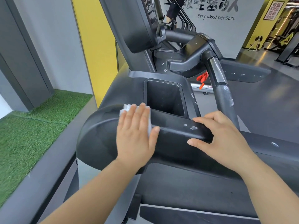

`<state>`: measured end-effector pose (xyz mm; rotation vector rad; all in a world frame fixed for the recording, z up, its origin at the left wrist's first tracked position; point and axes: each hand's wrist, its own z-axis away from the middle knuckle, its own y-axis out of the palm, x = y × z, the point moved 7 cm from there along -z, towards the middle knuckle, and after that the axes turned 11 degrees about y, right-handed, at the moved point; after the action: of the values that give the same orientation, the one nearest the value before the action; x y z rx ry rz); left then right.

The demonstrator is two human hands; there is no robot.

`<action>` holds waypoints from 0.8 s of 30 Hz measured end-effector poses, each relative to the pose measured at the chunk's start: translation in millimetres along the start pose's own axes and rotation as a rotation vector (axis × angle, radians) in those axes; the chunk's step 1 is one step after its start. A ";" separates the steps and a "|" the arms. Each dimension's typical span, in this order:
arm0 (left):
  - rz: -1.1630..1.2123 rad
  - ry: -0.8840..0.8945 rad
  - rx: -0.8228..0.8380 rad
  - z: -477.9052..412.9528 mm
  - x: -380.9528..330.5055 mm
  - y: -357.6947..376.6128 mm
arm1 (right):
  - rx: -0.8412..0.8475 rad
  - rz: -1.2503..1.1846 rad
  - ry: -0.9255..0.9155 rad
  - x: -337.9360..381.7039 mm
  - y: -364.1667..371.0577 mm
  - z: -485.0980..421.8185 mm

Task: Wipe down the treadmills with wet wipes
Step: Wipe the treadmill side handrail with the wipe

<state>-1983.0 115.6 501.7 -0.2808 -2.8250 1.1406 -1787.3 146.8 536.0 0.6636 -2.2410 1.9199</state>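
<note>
Wet wipe [126,108]: soft, floppy, needs a flat palm. Lies under wide left hand [135,131]; treadmill [100,143] gripped by right hand [223,135].

Black treadmill [100,143], seen from above at the console end. Matte dark plastic, with a rounded housing bulging toward 9 o'clock. Deep rectangular pocket [165,97] sunk into the top, open and dark inside. White wet wipe [125,108] folded into a small pad, flat on the housing at 8 o'clock of the pocket, just beside its rim. Pressed there under the straight fingers of the left grip [135,135], only the far edge and a side strip showing. Whitish smears [191,126] on the ledge at 5 o'clock of the pocket, close to the right grip [221,135] holding that ledge. More smears on the handrail [221,88] at 3 o'clock. Red safety clip [202,78] hanging at 2 o'clock.
</note>
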 end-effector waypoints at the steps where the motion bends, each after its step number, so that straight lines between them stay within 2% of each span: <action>1: 0.014 0.038 0.020 -2.5 -14.9 3.6 | -0.002 0.000 0.003 -0.1 0.0 0.0; 4: 0.039 0.173 0.073 -4.6 -49.9 10.1 | -0.012 0.001 -0.001 0.5 -0.2 1.2; 6: 0.038 0.229 0.083 -5.7 -47.6 8.9 | -0.005 -0.009 -0.003 0.0 -1.6 1.5; 8: 0.011 0.209 0.073 -5.4 -29.9 5.9 | 0.027 -0.014 -0.002 -1.5 -3.1 1.0; 12: 0.011 0.048 0.063 -8.7 -18.2 2.3 | 0.090 -0.026 0.019 -8.8 -9.1 1.8; 16: 0.053 0.143 0.126 -12.8 -69.2 12.1 | 0.072 0.030 0.019 -17.0 -10.0 7.1; 20: 0.046 0.218 0.129 -12.6 -66.5 10.3 | 0.015 0.052 0.045 -27.4 -10.8 12.7; 24: 0.042 0.128 0.069 -9.9 -50.5 4.6 | 0.005 0.050 0.041 -27.6 -10.6 12.7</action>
<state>-1931.4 115.4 505.3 -0.3951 -2.6751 1.1808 -1755.9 140.5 533.2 0.5682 -2.2495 1.9445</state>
